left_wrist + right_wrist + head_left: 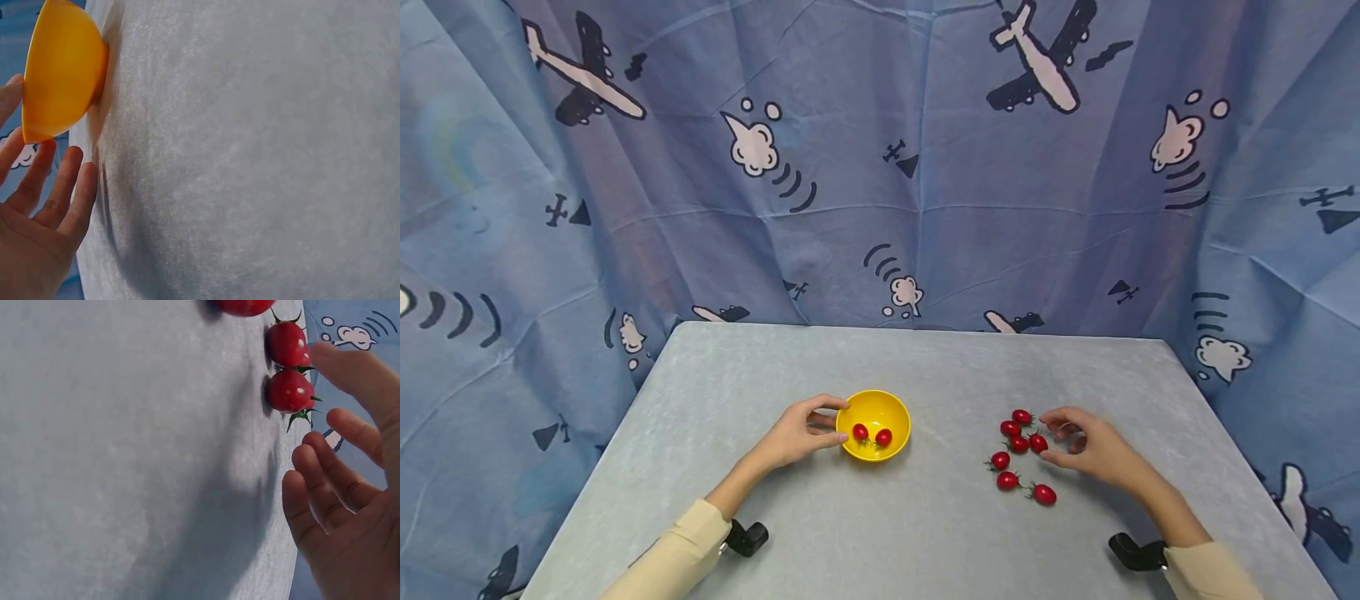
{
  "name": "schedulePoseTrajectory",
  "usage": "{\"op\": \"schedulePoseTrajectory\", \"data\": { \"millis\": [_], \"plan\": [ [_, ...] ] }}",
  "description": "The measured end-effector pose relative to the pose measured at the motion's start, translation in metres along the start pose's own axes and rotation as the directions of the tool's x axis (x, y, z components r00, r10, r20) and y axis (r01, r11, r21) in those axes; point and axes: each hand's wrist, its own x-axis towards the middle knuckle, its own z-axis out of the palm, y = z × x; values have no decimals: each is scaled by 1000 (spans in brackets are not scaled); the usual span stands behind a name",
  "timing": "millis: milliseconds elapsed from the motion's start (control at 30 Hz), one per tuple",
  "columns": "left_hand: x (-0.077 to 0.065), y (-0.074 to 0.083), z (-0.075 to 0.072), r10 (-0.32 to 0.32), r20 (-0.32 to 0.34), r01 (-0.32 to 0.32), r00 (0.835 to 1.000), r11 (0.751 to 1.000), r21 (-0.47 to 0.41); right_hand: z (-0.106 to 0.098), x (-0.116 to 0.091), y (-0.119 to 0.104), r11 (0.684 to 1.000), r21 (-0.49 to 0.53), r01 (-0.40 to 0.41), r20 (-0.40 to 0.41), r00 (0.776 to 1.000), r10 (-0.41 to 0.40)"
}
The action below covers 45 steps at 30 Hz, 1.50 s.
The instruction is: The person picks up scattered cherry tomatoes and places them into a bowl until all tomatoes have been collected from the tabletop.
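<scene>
A yellow bowl stands on the grey table with two cherry tomatoes inside. At its left rim my left hand holds it, thumb and index finger apart along the edge. The left wrist view shows the bowl from the side, with the left hand beside it and the other fingers loosely extended. To the right, several red cherry tomatoes with green stems lie loosely grouped. My right hand hovers at their right side, fingers parted around a tomato; no grip on it shows.
The grey table reaches back to a blue curtain with printed planes. Black wrist cameras sit at both sleeves. One tomato lies nearest the front of the group.
</scene>
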Motion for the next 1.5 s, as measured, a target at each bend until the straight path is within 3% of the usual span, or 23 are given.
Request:
{"op": "schedulePoseTrajectory", "data": {
  "millis": [200, 467, 733, 833, 1067, 1500],
  "plan": [
    [-6, 24, -2, 18, 7, -18, 1000, 1000, -13, 4, 3, 2, 999, -9, -37, 61, 997, 37],
    [-6, 24, -3, 17, 5, -17, 1000, 1000, -15, 10, 5, 8, 999, -12, 45, 71, 997, -44],
    [-4, 25, -2, 25, 11, -25, 1000, 1000, -7, 1, 11, 4, 1000, -9, -24, 101, 995, 24],
    [-3, 21, -2, 27, 9, -27, 1000, 1000, -3, -5, 13, 1, 999, -27, -38, 82, 996, 40],
    [1, -13, -4, 33, 10, -33, 999, 999, 1, -14, 18, -10, 998, -70, -9, 13, 1000, 10],
    [1, -15, -4, 50, 25, -50, 998, 999, 2, -8, 34, -28, 999, -32, -3, -15, 1000, 3]
  ]
}}
